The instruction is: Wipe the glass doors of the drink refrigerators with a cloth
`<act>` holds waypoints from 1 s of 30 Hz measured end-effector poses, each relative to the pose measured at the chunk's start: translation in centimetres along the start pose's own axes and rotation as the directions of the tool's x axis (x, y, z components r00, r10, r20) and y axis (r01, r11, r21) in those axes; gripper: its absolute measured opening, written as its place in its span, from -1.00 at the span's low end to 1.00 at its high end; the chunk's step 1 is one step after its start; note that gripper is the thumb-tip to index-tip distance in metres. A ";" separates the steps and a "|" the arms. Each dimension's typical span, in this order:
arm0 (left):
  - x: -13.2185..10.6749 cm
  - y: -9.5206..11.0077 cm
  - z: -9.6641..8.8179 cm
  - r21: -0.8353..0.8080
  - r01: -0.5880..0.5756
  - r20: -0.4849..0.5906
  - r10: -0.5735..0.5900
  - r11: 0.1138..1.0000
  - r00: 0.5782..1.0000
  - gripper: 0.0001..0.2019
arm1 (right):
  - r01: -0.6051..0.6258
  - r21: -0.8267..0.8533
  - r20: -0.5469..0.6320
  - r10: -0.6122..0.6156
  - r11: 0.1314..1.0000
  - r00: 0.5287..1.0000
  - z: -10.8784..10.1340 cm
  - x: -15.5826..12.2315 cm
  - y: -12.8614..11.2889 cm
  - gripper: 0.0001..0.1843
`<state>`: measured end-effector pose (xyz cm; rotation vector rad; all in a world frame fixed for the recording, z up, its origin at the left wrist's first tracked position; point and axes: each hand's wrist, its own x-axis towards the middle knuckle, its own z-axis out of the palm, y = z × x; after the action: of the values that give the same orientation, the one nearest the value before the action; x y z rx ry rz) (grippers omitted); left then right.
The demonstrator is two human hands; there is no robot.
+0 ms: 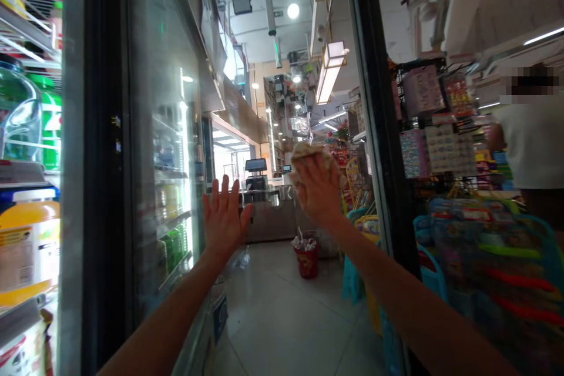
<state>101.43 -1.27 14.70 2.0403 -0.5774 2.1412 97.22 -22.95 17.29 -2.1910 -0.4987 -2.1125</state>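
Note:
My left hand is raised with its fingers stretched out flat, apparently against the glass of an open fridge door that swings out in front of me. My right hand presses a crumpled beige cloth against the same glass, higher up and to the right. The cloth bulges out above and beside my fingers. Through the glass I see the shop aisle beyond.
Fridge shelves with bottles stand at my left, and a row of glass-door coolers runs down the aisle. A red bucket sits on the tiled floor. Blue baskets and hanging goods fill the right, where a person in white stands.

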 end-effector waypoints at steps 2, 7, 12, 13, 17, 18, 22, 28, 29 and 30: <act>0.0 0.0 0.0 -0.005 0.006 0.007 -0.006 1.000 1.000 -0.41 | -0.126 -0.025 -0.055 0.125 0.992 0.991 -0.2 -0.2 0.3 -0.46; 0.1 0.2 -0.1 0.002 0.026 0.021 -0.026 1.000 0.999 -0.42 | 0.258 0.038 0.111 -0.260 0.965 0.959 0.2 -2.1 -0.8 -0.45; 0.0 -0.1 0.1 0.009 0.022 0.025 -0.022 1.000 0.999 -0.42 | -0.144 -0.043 -0.026 0.143 0.989 0.989 0.3 -2.1 -0.4 -0.46; -0.1 -0.2 0.0 0.009 0.024 0.032 -0.024 1.000 0.999 -0.42 | -0.135 -0.031 -0.018 0.134 0.990 0.991 0.3 -2.4 -0.6 -0.46; 0.1 0.8 -0.6 -0.044 0.023 -0.005 -0.023 0.999 1.000 -0.43 | 0.194 0.169 0.116 -0.215 0.966 0.970 0.2 -4.4 -2.5 -0.47; 0.3 1.6 -0.7 -0.087 -0.007 -0.033 0.004 0.996 0.999 -0.44 | 0.214 0.240 0.117 -0.248 0.947 0.962 0.1 -4.8 -2.9 -0.47; 1.4 7.0 0.1 -0.303 -0.236 -0.060 0.229 0.923 0.972 -0.44 | -0.004 0.512 0.003 0.003 0.859 1.000 -0.5 -4.6 -3.0 -0.44; 2.7 11.2 2.1 -0.200 -0.258 0.019 0.267 0.945 0.964 -0.50 | -0.189 0.498 -0.149 0.298 0.847 0.943 -1.7 -2.0 0.7 -0.43; 2.9 10.5 2.0 -0.197 -0.279 0.045 0.293 0.940 0.955 -0.52 | -0.188 0.398 -0.165 0.272 0.898 0.948 -1.9 -1.7 1.6 -0.43; 3.2 9.3 1.6 -0.201 -0.292 0.064 0.310 0.935 0.949 -0.55 | -0.186 0.287 -0.165 0.240 0.940 0.957 -2.1 -1.4 2.5 -0.44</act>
<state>99.47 -10.92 16.16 2.0674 -1.1292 2.0504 95.88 -26.09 16.46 -1.7794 -0.4745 -1.9867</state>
